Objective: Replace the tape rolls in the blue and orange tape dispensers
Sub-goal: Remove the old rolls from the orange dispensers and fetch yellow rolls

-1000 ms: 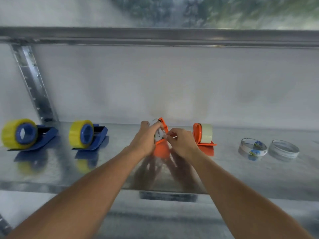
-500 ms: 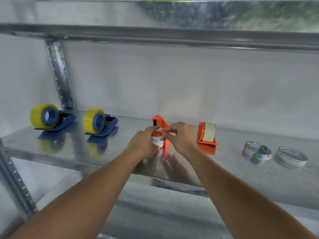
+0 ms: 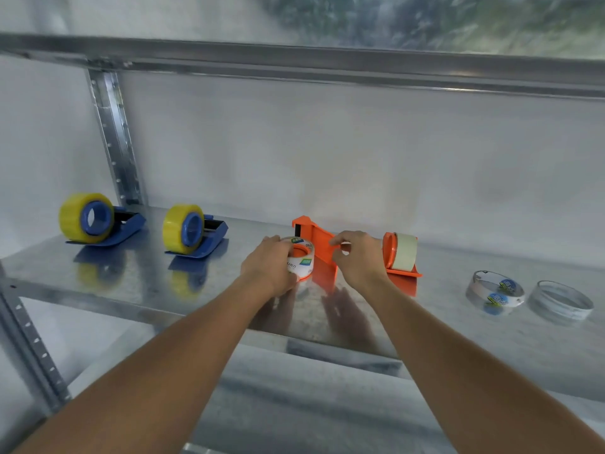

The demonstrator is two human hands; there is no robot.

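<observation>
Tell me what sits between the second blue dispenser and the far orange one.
In the head view: the left hand gripping a white roll, an orange dispenser, and the right hand.

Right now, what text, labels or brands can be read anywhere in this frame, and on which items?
None can be read in full.
Roll of clear tape held by the left hand: green and blue labels with print, too blurred.
Loose tape roll on the shelf: blue-green stickers, too small.
Dispensers: no visible text.
</observation>
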